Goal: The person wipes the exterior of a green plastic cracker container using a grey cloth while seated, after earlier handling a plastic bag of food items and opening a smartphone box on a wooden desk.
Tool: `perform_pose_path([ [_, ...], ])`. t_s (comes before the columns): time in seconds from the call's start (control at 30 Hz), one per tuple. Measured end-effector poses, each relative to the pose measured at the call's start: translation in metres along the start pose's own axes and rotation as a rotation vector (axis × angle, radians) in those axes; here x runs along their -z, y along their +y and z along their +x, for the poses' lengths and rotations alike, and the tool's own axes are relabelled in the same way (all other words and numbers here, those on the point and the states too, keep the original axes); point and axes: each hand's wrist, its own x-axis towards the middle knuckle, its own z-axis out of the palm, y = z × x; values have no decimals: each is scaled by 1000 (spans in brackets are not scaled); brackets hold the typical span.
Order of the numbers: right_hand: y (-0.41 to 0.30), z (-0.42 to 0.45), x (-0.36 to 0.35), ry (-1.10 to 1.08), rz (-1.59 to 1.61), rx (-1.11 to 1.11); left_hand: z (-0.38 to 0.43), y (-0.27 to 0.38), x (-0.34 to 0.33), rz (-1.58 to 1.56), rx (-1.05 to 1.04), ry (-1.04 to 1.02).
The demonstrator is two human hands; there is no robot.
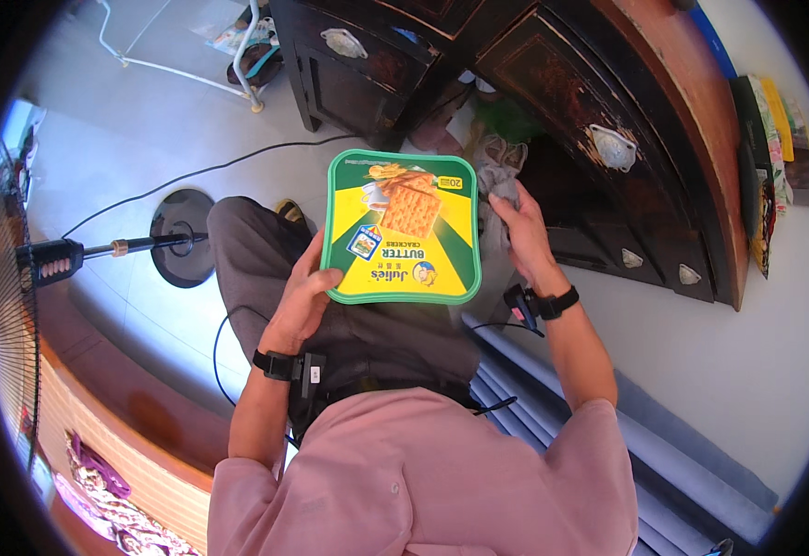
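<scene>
A square Julie's butter crackers tub (404, 229), with a green rim and a yellow and green lid, is held above the lap, its print upside down to me. My left hand (305, 295) grips the tub's left side, thumb on the lid's edge. On the right, my right hand (524, 233) pinches a crumpled grey cloth (498, 174) between thumb and fingers, just beside the tub. The lower part of the cloth hangs partly behind the tub and hand. Both wrists carry black straps with small devices.
Dark worn wooden cabinets (571, 90) with metal pulls stand ahead and right. A pedestal fan (19, 278) with a round black base is at left. A black cable (238, 161) crosses the floor. A white metal rack (189, 76) stands at upper left, a wooden bench (147, 410) at lower left.
</scene>
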Motion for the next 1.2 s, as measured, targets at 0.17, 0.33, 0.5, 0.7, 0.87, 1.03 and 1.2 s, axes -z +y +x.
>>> perform_pose_path([
  [0.17,-7,28,6,-20,158,-110,8,26,12,-105,41,-60],
  [0.33,-38,-15,-1,-146,285,-3,52,75,11,-48,6,111],
  [0.5,-24,-30,-19,-29,23,183,94,89,4,114,-23,131],
  [0.7,9,-47,-28,71,-84,152,131,55,20,122,44,150],
  [0.87,36,-55,-36,142,-52,-8,109,39,-11,171,-49,301],
  [1.03,35,-55,-32,118,-116,1,60,31,-29,269,-75,227],
  [1.2,-11,-58,-12,169,-439,422,59,22,-11,117,-55,201],
])
